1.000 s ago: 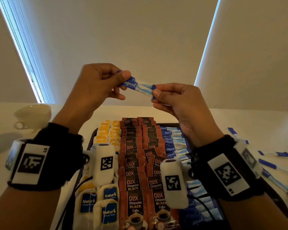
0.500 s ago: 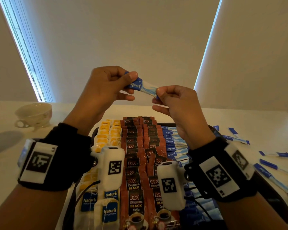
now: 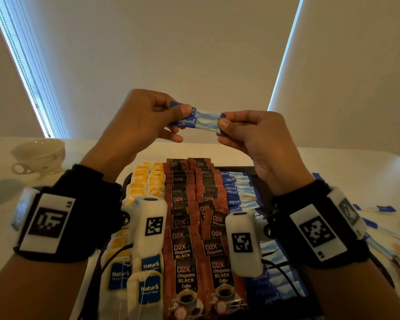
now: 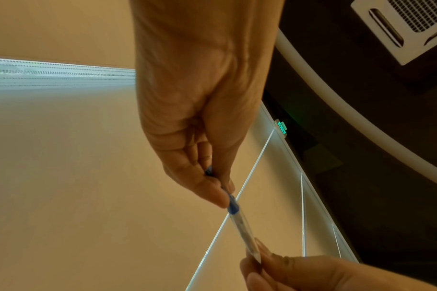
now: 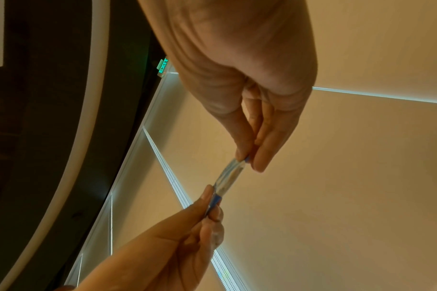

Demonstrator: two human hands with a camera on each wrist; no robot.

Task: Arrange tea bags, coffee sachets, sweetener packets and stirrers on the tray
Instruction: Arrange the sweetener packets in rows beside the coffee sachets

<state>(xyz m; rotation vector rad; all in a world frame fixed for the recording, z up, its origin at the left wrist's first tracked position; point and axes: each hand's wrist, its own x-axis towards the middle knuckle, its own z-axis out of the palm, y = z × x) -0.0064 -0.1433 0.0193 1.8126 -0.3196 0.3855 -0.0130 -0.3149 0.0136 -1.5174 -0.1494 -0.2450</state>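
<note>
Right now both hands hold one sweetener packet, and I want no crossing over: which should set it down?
Probably the right hand: the tray's sweetener row lies under it.

Tray (image 3: pixel 237 169) on worktop (image 3: pixel 346 172): tea bags (image 3: pixel 148 179) left, coffee sachets (image 3: pixel 185 227) centre, sweetener packets (image 3: pixel 237 192) right; cup (image 3: pixel 38 155) far left.

The white table (image 3: pixel 333 172) carries a black tray (image 3: pixel 240 169), a teacup (image 3: pixel 38 155) and loose sachets (image 3: pixel 385 208).
</note>
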